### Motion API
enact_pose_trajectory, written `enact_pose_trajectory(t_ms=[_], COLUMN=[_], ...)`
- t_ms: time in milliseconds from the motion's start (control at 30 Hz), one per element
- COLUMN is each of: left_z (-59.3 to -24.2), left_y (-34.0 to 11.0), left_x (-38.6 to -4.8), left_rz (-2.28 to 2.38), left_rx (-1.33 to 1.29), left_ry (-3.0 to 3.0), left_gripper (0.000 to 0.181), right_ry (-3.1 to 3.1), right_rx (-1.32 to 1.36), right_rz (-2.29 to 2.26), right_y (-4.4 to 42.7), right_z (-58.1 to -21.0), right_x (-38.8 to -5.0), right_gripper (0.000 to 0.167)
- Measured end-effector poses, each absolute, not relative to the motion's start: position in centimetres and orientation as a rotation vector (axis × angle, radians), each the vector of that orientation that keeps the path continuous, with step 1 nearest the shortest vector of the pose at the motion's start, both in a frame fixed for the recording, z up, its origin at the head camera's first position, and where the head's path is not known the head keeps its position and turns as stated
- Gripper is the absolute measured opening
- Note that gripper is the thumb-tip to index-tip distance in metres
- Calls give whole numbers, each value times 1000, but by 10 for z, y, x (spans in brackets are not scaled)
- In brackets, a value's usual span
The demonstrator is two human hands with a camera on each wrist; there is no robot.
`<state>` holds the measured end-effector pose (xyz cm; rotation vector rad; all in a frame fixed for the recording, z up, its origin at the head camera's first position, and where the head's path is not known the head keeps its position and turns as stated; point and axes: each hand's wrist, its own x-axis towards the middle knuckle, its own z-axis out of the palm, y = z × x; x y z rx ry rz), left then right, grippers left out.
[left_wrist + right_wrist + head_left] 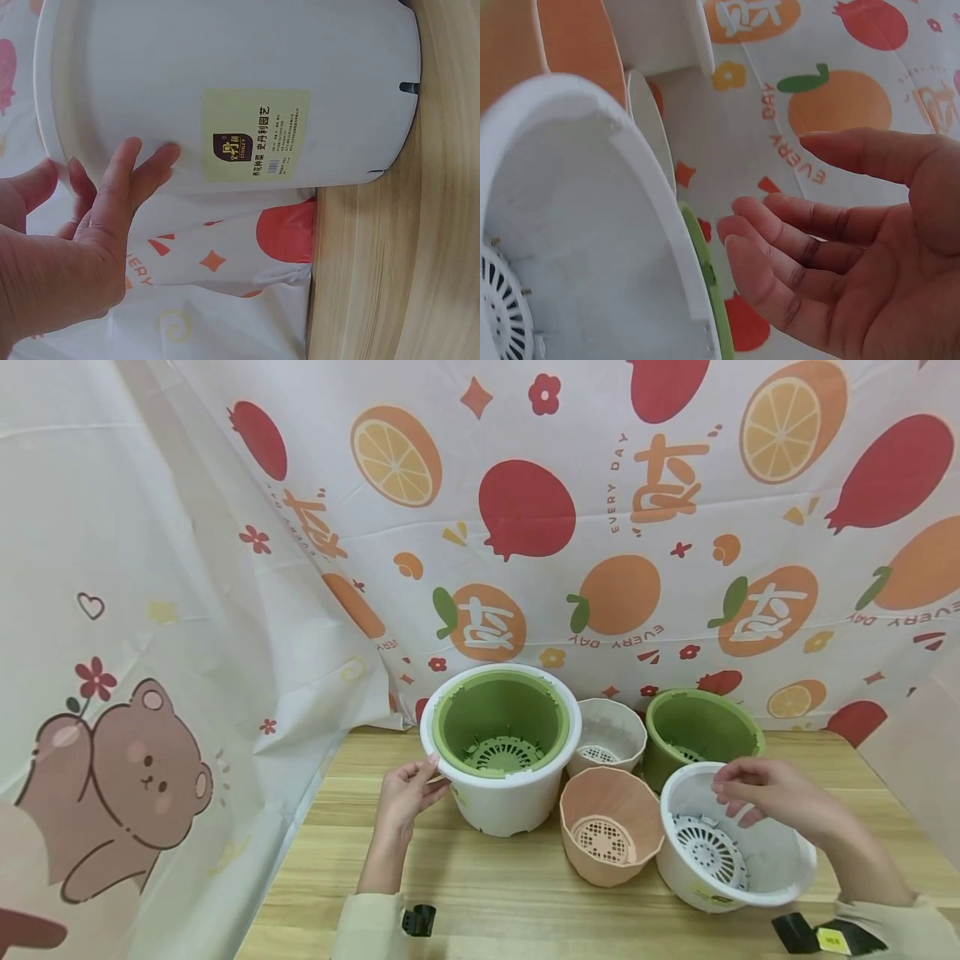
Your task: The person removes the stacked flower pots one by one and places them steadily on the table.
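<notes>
My left hand (pixel 408 789) is at the near left side of a large white flowerpot (pixel 502 802), its thumb and a finger pinching the rim while the other fingers rest by the wall. A green flowerpot (pixel 502 706) is nested inside that white one. In the left wrist view the white pot's wall (pixel 247 45) carries a yellow-green label (pixel 255 135). My right hand (pixel 780 793) hovers above a second white flowerpot (pixel 772 852), which tilts toward me. Its fingers are loosely bent and hold nothing; the right wrist view shows the palm (pixel 885 300) apart from the pot's rim (pixel 656 180).
Between the two white pots stand a pink flowerpot (pixel 611 810) and, behind it, a small whitish pot (pixel 611 727). Another green pot (pixel 701 727) is at the back right. A fruit-print cloth (pixel 562 602) hangs behind the wooden table (pixel 525 893).
</notes>
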<state>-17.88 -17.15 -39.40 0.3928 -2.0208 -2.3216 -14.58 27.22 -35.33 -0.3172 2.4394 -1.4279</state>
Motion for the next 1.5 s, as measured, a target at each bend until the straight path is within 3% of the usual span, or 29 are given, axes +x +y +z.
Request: enact_pose_trajectory(t_ms=[567, 1067, 1500], left_z=[-394, -393, -393], left_y=[-172, -171, -171], left_x=[-179, -178, -179], left_rz=[-2315, -2296, -2284], left_rx=[398, 398, 403], left_ry=[-2029, -2036, -2062], left_gripper=[24, 24, 27], right_ry=[2338, 2203, 2095], right_rx=[-353, -283, -215], right_rz=[-1489, -1680, -1791], right_y=[213, 165, 130], right_z=[-353, -365, -368], right_x=[-158, -179, -197], right_gripper=[22, 38, 34])
